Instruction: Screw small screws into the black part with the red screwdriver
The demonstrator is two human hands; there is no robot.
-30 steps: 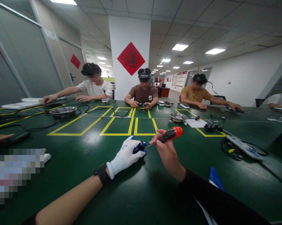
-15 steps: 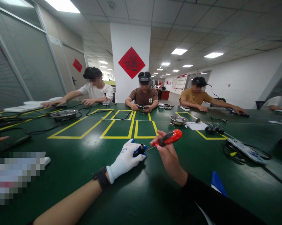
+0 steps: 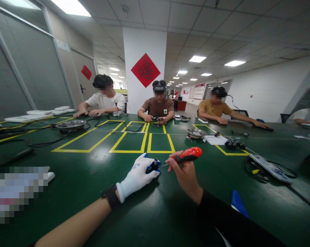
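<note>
My left hand (image 3: 139, 174), in a white glove with blue fingertips, is closed around a small black part (image 3: 153, 166) with a metal cylinder sticking up from it. Its exact kind I cannot make out. In my bare right hand (image 3: 184, 171) is a screwdriver (image 3: 188, 154) with a red and black handle. The shaft points left and its tip meets the side of the black part or sits very close to it; the gloved fingers partly hide that spot. Both hands are just above the near middle of the green table (image 3: 100, 195).
A blue and white glove (image 3: 238, 203) lies by my right forearm. To the right are a power strip (image 3: 270, 167) with cables and several black parts (image 3: 236, 144). Metal bowls (image 3: 196, 132) stand farther back. Co-workers sit across the table. Yellow tape (image 3: 127, 151) marks rectangles.
The screwdriver handle has tipped slightly lower, while both hands stay in nearly the same place. The co-worker at the far left has drawn an outstretched arm in.
</note>
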